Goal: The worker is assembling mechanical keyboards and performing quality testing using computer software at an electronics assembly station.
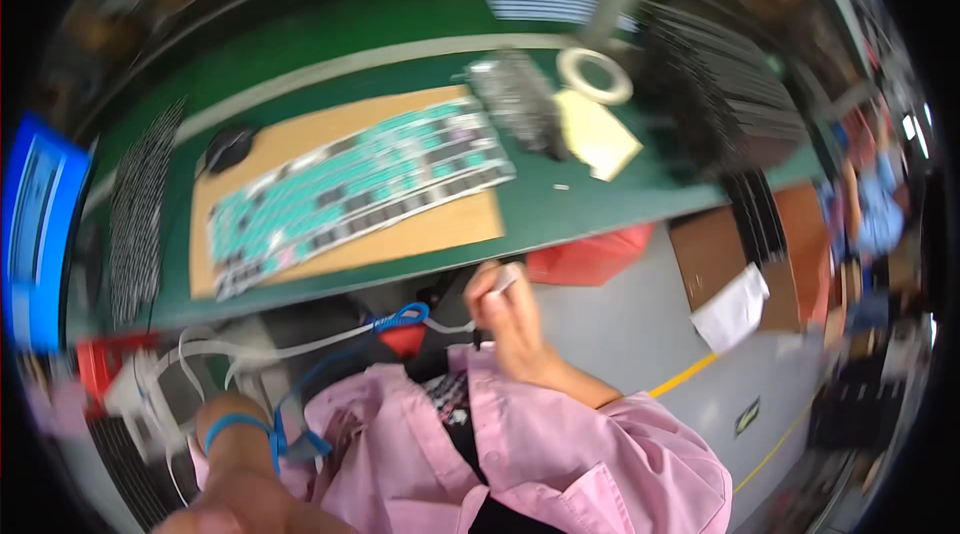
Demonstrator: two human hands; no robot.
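My right hand [512,324] is raised at the table's front edge, its fingers closed around a small white piece [506,280] that looks like a cable plug. A white cable [450,328] runs up to this hand from the left, with a blue coil [402,317] around it. Low at the left, my left hand [235,509] is blurred and cut by the lower edge, so its fingers cannot be made out. A blue strap [238,420] circles that arm. On the table lies a keyboard [360,189] with teal, white and dark keys, resting on a cardboard sheet [440,234].
A black mouse [229,148], a clear plastic-wrapped bundle [515,99], a tape roll [594,75] and yellow paper [597,137] share the green table [570,214]. Black stacks [730,99] stand right, above an open carton [705,254]. A blue screen [38,234] glows left; a co-worker sits far right.
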